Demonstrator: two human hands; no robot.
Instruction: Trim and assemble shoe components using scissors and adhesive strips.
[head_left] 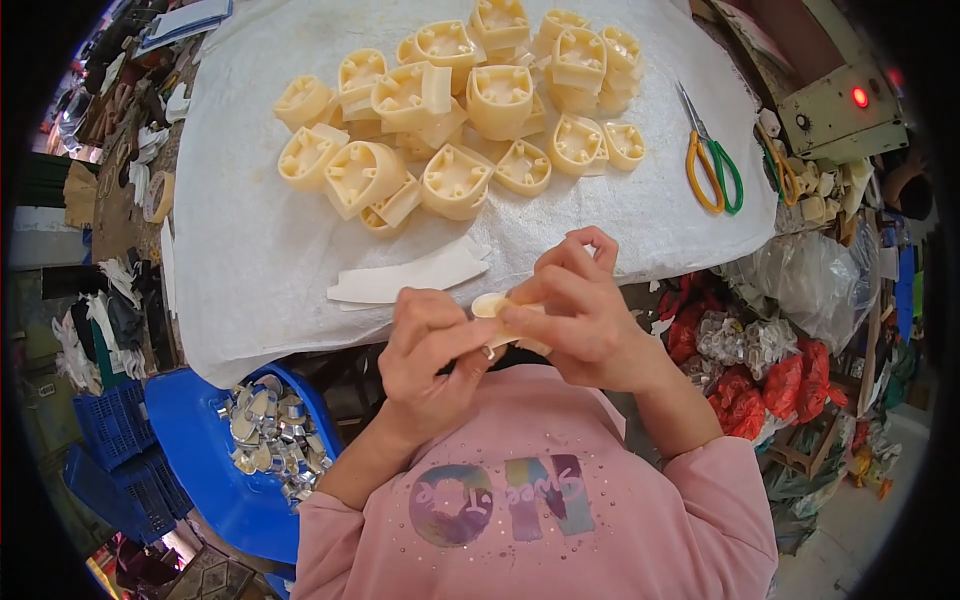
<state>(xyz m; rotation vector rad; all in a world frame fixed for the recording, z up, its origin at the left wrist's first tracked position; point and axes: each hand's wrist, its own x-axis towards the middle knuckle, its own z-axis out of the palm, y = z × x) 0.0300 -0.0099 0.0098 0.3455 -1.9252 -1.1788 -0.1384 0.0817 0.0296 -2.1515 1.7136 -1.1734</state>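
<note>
In front of my chest, just off the table's near edge, both hands work on a small cream plastic shoe heel (pixel 488 305). My left hand (pixel 425 345) pinches it from the left, thumb beneath and forefinger along the near side. From the other side my right hand (pixel 588 318) grips it between thumb and fingers, with its outer fingers raised. The fingers cover most of the heel. White curved strips (pixel 410 278) lie on the cloth just beyond my left hand. Farther back is a heap of similar hollow cream heels (pixel 498 100), many with their open, ribbed ends up.
A white cloth (pixel 240 220) covers the table. Scissors (pixel 710 160) with orange and green handles lie at right. A blue basin (pixel 190 430) holds silvery pieces at lower left. Red and clear plastic bags (pixel 780 380) crowd the right, below a metal box (pixel 840 110) with a red light.
</note>
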